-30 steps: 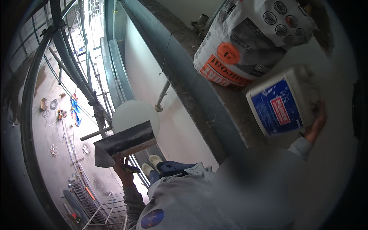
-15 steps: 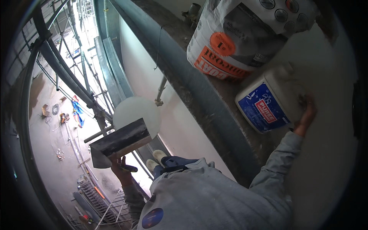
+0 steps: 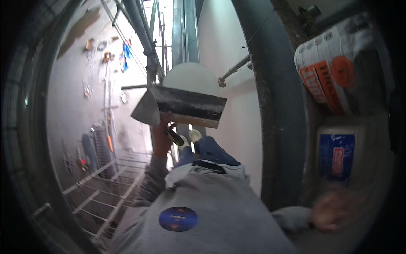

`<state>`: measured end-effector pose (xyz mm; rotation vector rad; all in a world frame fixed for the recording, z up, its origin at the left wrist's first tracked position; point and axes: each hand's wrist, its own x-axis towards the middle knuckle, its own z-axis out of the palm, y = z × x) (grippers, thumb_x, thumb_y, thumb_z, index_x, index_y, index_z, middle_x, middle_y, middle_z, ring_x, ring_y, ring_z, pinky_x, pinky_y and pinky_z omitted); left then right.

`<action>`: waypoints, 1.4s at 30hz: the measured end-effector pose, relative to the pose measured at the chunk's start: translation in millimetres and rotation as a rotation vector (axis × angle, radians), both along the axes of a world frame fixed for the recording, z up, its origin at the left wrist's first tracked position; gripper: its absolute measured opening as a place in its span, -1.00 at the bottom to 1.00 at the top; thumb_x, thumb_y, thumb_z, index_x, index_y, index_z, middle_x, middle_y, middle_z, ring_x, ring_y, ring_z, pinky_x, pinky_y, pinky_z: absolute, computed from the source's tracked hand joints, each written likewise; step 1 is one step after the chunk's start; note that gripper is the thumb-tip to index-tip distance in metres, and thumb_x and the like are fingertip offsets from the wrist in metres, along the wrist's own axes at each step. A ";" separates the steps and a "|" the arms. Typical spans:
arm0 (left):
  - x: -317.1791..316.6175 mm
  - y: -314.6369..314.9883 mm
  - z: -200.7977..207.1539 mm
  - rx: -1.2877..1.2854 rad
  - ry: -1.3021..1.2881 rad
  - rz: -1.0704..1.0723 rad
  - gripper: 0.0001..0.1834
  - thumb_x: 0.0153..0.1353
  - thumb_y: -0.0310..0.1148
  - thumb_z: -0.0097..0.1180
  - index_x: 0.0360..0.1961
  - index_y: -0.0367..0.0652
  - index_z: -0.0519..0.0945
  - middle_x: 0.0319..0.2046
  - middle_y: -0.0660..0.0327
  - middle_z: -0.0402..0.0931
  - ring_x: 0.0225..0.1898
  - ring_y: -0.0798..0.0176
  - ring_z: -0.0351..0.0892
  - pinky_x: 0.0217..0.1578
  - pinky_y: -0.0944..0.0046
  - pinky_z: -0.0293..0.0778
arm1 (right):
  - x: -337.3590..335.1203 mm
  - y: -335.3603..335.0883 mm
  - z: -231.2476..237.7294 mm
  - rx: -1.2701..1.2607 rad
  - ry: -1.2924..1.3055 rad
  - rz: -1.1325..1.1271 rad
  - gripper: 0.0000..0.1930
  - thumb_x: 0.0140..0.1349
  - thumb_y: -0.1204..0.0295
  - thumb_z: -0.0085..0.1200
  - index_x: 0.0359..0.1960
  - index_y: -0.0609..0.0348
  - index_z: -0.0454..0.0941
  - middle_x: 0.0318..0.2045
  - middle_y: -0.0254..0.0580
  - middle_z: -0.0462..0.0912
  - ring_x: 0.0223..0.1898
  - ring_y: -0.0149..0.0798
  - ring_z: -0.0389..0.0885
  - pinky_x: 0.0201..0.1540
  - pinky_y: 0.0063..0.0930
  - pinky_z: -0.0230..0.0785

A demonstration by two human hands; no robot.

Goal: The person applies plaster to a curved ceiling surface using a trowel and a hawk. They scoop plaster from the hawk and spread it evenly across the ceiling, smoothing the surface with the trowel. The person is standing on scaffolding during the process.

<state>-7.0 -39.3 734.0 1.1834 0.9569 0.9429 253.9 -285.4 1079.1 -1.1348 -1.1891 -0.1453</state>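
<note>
scaffold poles (image 3: 146,42): upper middle | blue sheet (image 3: 126,51): on floor (image 3: 74,84) | pale lattice frame (image 3: 89,178): lower left

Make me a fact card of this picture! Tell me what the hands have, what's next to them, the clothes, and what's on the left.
Left hand: holding a long dark trough-like tool; a black-and-yellow handle shows by its fingers
Right hand: blurred, near the pale jug; touching or not, I can't tell
Jug label: blue with some red
Beyond the jug: white-and-orange bag
Beyond the tool: pale round thing
Clothes: grey top, blue trousers, pale shoes
Left side: metal poles, something blue
</note>
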 end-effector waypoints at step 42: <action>121.3 144.1 -664.2 -0.433 -0.095 0.317 -0.10 0.19 -0.59 -0.05 0.34 0.15 -0.34 -0.01 0.13 0.28 -0.16 0.31 0.35 -0.17 0.29 0.42 | 164.8 219.4 -905.9 -1.474 0.743 0.021 -0.56 0.03 0.53 -0.06 0.01 0.25 0.23 -0.55 -0.35 0.43 -0.61 -0.55 0.31 -0.57 -0.68 0.19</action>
